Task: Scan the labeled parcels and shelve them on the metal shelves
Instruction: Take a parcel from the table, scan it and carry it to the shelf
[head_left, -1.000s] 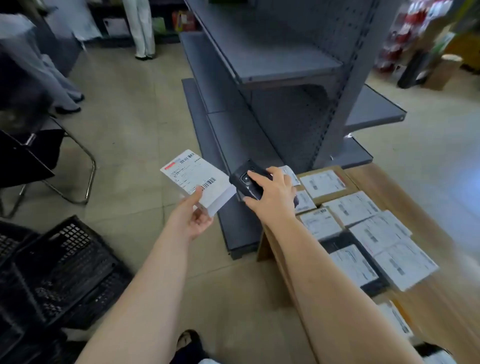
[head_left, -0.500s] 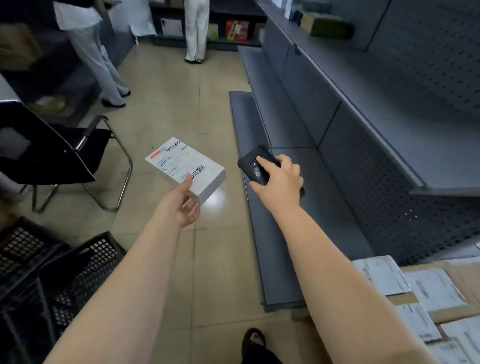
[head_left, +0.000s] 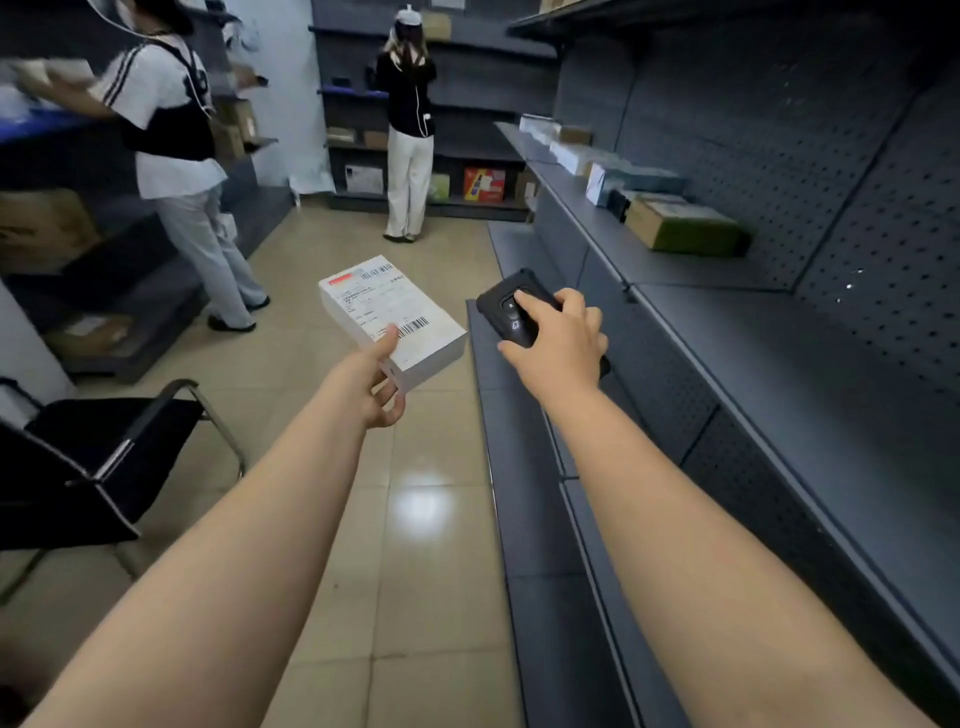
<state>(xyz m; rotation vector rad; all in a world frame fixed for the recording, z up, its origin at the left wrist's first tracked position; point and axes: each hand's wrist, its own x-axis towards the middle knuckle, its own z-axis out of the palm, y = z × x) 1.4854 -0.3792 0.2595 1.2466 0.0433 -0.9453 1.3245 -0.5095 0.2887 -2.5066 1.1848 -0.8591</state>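
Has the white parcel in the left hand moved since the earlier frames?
Yes. The white parcel was carried from beside the shelf end into the aisle along the metal shelves, held in the left hand.

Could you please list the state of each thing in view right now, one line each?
white parcel: label up, held in the left hand.
scanner: gripped by the right hand.
metal shelf: bare nearby, boxes farther back.
cardboard box: resting on the shelf.
black chair: unoccupied.
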